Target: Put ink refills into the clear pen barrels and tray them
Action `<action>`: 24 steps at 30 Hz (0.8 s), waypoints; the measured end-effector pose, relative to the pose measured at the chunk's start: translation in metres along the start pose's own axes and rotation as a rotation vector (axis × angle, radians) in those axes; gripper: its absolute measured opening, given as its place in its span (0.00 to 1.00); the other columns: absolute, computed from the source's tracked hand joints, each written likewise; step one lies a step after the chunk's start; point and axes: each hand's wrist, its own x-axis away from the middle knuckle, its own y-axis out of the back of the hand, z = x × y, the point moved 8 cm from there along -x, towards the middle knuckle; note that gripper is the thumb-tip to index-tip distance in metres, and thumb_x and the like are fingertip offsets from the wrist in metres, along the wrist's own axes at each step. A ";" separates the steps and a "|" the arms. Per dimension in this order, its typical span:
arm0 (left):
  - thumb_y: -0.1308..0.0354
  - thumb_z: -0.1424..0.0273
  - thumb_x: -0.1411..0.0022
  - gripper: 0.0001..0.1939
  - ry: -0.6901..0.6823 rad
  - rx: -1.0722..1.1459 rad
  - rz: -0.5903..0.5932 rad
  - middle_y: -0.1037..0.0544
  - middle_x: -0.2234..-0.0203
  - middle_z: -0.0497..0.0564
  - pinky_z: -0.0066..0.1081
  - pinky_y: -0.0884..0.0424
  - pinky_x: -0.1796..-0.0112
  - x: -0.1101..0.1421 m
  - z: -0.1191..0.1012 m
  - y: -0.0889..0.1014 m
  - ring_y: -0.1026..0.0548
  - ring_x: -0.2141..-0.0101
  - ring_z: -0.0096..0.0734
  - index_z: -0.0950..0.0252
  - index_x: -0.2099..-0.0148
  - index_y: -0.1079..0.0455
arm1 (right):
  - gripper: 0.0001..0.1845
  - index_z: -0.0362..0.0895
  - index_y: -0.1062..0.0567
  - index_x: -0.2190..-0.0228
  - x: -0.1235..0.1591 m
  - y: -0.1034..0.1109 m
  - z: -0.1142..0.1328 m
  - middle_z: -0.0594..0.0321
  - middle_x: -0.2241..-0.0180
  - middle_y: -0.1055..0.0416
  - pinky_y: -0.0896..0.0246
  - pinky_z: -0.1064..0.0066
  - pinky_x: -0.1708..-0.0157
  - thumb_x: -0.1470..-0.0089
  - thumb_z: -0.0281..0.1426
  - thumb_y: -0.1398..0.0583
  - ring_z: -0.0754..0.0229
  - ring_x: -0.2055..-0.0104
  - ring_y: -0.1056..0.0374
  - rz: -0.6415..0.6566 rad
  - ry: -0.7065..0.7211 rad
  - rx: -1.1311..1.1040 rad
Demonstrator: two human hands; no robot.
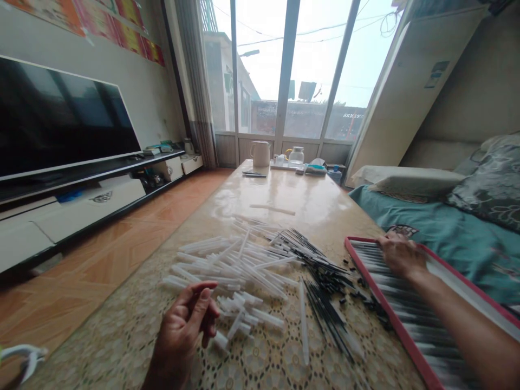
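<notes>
My left hand (189,319) hovers at the near side of a pile of translucent white plastic tubes (244,260). Its fingers are curled, with thumb and forefinger close together; what they may hold is too small to make out. Shorter clear tube pieces (239,311) lie just beyond it. My right hand (402,253) reaches into the far end of a red-rimmed box (384,311) filled with rows of slim tubes. Its fingers bend downward over the tubes, and their tips are hidden. Between the hands lie thin black rods (329,309) and small black caps (359,295).
One white tube (304,325) lies apart on the patterned tablecloth (260,357). At the table's far end stand a beige jug (260,154), a glass pitcher (296,156) and a tissue pack (316,167). A sofa (430,222) borders the right side.
</notes>
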 end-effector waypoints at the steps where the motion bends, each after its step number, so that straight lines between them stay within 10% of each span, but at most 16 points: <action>1: 0.37 0.58 0.50 0.19 0.001 0.001 -0.001 0.29 0.84 0.42 0.19 0.41 0.88 0.000 0.000 -0.001 0.35 0.87 0.21 0.64 0.60 0.32 | 0.15 0.40 0.24 0.67 -0.001 -0.001 0.001 0.48 0.62 0.29 0.47 0.63 0.65 0.43 0.23 0.50 0.49 0.58 0.35 -0.007 -0.001 -0.005; 9: 0.38 0.58 0.49 0.17 0.018 0.011 0.021 0.29 0.84 0.41 0.18 0.43 0.89 0.004 0.001 -0.006 0.36 0.88 0.19 0.64 0.61 0.33 | 0.12 0.42 0.27 0.65 0.039 0.048 0.086 0.54 0.62 0.28 0.43 0.70 0.63 0.42 0.31 0.50 0.57 0.63 0.32 -0.082 0.135 -0.280; 15: 0.42 0.58 0.45 0.15 0.040 -0.153 0.270 0.30 0.85 0.42 0.18 0.44 0.89 0.017 0.010 -0.029 0.36 0.89 0.19 0.65 0.64 0.31 | 0.08 0.45 0.29 0.72 0.144 0.070 0.195 0.64 0.78 0.29 0.48 0.73 0.76 0.46 0.33 0.46 0.61 0.76 0.33 0.279 0.312 -0.710; 20: 0.42 0.61 0.43 0.12 -0.004 -0.240 0.436 0.32 0.85 0.43 0.20 0.38 0.86 0.028 0.017 -0.043 0.36 0.87 0.19 0.65 0.66 0.30 | 0.19 0.45 0.33 0.55 0.166 0.072 0.210 0.60 0.70 0.27 0.50 0.73 0.76 0.48 0.21 0.49 0.60 0.72 0.30 0.159 0.364 -0.526; 24: 0.42 0.62 0.43 0.11 -0.018 -0.263 0.429 0.32 0.85 0.43 0.19 0.40 0.86 0.029 0.017 -0.043 0.36 0.88 0.19 0.65 0.67 0.29 | 0.18 0.47 0.29 0.61 0.160 0.082 0.214 0.61 0.70 0.30 0.48 0.72 0.74 0.51 0.17 0.46 0.59 0.70 0.33 0.051 0.488 -0.338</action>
